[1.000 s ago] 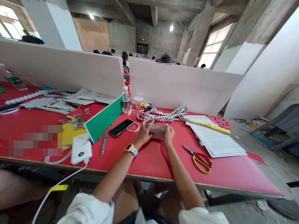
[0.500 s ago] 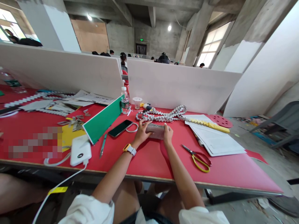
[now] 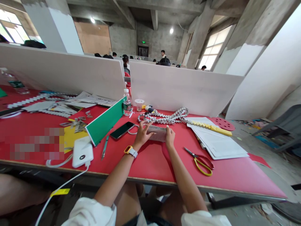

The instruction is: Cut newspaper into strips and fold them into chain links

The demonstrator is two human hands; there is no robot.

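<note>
Above the red table [image 3: 141,163], a flat greyish rectangular piece of what looks like folded paper [image 3: 158,135] is held between both hands. My left hand [image 3: 142,135], with a yellow-cased watch on the wrist, pinches its left end, thumb in front and fingers over the top edge. My right hand [image 3: 170,136] closes on its right end, thumb at the upper corner. Just beyond lies a zigzag chain of folded paper [image 3: 164,119]. Scissors [image 3: 199,160] with yellow and red handles rest to the right of my right forearm.
White sheets [image 3: 218,144] lie right, crossed by a yellow-ended strip. On the left are a phone [image 3: 122,130], a craft knife [image 3: 105,147], a white power bank [image 3: 82,152] with a cable, and an upright green board [image 3: 105,121]. A water bottle [image 3: 127,103] stands behind.
The view has shifted slightly. Both hands stay on the paper piece, with only a small shift of the left fingers along its top edge. A person now shows in the far background.
</note>
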